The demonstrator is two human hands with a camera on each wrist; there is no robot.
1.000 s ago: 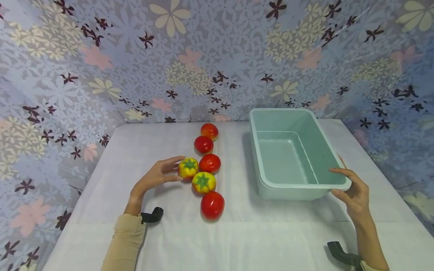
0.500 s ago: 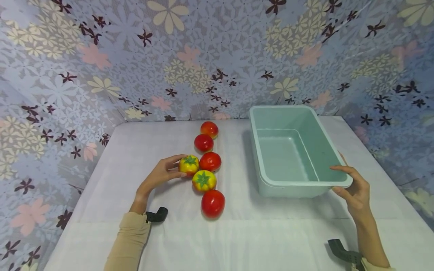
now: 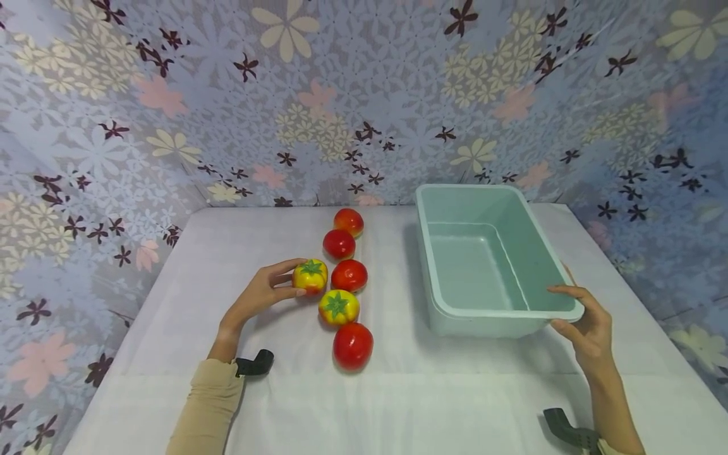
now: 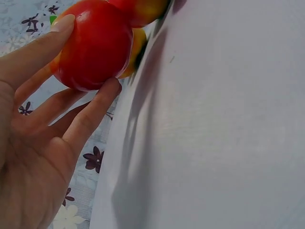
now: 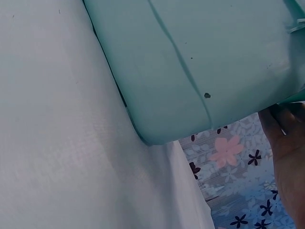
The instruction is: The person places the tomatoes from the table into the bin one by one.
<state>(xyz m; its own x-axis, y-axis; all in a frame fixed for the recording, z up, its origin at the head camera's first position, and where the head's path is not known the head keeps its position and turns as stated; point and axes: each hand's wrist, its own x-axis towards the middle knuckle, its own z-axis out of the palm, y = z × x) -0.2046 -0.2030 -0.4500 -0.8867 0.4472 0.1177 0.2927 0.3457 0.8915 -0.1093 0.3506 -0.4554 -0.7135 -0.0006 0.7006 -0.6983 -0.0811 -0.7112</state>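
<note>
In the head view my left hand (image 3: 264,294) holds a yellow-red tomato with a green star top (image 3: 310,277) between thumb and fingers. The left wrist view shows that tomato's red side (image 4: 95,45) pinched by the left hand (image 4: 43,129). Right of it stand a second yellow-topped tomato (image 3: 339,308) and red tomatoes (image 3: 349,276), (image 3: 352,347) in a loose column. On the right, my right hand (image 3: 591,332) grips the near right corner of a pale green tub (image 3: 489,322), which has nothing in it. The right wrist view shows the tub's outer wall (image 5: 157,71) and part of the right hand (image 5: 290,157).
Two more red tomatoes (image 3: 339,244) lie toward the back of the white-covered table (image 3: 432,404). A flower-patterned cloth (image 3: 364,82) hangs behind the table and along its sides. Dark wrist mounts (image 3: 256,363) sit at both cuffs.
The left fingers have closed round the yellow-topped tomato, which has shifted slightly left, away from the red one beside it. The right hand keeps its grip on the tub.
</note>
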